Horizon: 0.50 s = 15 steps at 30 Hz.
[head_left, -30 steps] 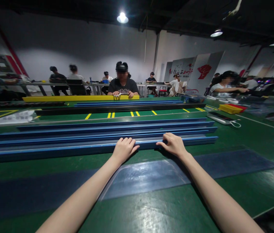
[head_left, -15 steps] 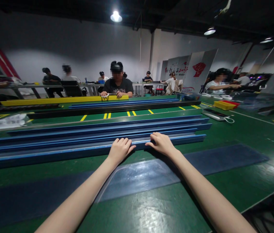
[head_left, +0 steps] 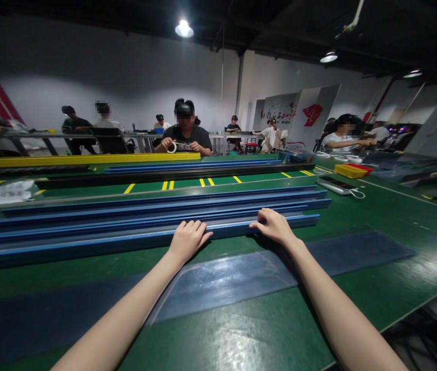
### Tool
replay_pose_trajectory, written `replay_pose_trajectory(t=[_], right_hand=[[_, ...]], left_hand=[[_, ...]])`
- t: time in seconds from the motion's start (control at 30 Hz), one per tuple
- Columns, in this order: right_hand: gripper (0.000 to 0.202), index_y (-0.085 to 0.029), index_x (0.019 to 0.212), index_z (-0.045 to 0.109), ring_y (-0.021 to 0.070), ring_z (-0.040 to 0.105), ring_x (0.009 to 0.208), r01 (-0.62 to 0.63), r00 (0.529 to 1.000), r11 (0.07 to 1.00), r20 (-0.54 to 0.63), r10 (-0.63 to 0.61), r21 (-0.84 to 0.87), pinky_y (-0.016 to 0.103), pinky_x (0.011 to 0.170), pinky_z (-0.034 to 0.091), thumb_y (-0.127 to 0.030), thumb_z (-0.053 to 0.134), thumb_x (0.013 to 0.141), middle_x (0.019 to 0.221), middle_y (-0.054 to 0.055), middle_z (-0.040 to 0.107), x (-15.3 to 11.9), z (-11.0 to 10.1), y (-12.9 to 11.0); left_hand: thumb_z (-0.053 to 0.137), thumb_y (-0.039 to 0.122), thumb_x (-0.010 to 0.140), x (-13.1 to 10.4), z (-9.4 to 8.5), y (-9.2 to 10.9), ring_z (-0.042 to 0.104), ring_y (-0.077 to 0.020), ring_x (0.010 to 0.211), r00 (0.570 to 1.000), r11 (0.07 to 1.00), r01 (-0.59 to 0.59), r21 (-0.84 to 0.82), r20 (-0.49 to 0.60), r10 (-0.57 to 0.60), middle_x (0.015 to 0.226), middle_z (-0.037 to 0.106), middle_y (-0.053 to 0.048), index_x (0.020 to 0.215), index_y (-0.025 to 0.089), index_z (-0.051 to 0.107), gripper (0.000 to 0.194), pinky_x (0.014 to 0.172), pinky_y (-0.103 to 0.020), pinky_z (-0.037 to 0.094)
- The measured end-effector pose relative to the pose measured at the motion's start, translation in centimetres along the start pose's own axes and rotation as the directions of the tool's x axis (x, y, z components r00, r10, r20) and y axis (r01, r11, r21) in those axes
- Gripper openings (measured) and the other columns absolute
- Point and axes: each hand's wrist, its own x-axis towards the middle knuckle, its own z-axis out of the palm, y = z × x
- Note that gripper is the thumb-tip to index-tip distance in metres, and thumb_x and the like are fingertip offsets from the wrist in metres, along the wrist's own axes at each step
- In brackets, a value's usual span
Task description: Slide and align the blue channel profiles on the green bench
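Toward eleven o'clock, the left hand [head_left: 189,239] bends its fingers, held together, over the nearest blue channel [head_left: 229,230], thumb apart. At one, the right hand [head_left: 274,224] curls loosely at its edge. I cannot tell if either grips. A dark mat [head_left: 234,281] lies nearer on the green table [head_left: 276,327]. A person [head_left: 189,138] sits at twelve; a panel [head_left: 313,114] stands at one.

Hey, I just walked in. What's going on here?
A person's left hand and right hand are on the nearest long blue rail, set apart along it. More blue rails lie just behind it on the green table, and a flat bluish strip lies in front. Across the table, a co-worker behind a yellow rail holds a white ring.
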Motion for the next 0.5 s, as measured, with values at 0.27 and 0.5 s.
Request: replay_pose_trajectory(t=[0.27,0.5], right_hand=[[0.031,-0.02,0.069,0.052,0.014,0.05,0.074,0.018,0.999,0.997,-0.039,-0.021,-0.072,0.023,0.057,0.029,-0.049,0.046,0.078,0.076,0.002,0.056,0.2,0.8,-3.4],[0.033,-0.018,0.073,0.054,0.0149,0.051,0.077,0.066,0.997,0.99,-0.019,-0.068,-0.121,0.023,0.059,0.03,-0.05,0.046,0.079,0.08,0.004,0.058,0.5,1.1,-5.8]], left_hand=[[0.035,0.039,0.087,-0.1,0.3,-0.1,0.051,-0.0169,0.067,1.0,0.999,-0.006,0.052,-0.001,0.006,0.07,0.058,-0.004,0.078,0.017,0.054,0.03,0.06,-0.03,0.027],[0.035,0.04,0.087,0.0,0.3,0.0,0.051,-0.0168,0.067,1.0,0.998,0.003,0.064,0.009,-0.003,0.071,0.059,-0.004,0.079,0.017,0.055,0.032,0.061,-0.03,0.027]])
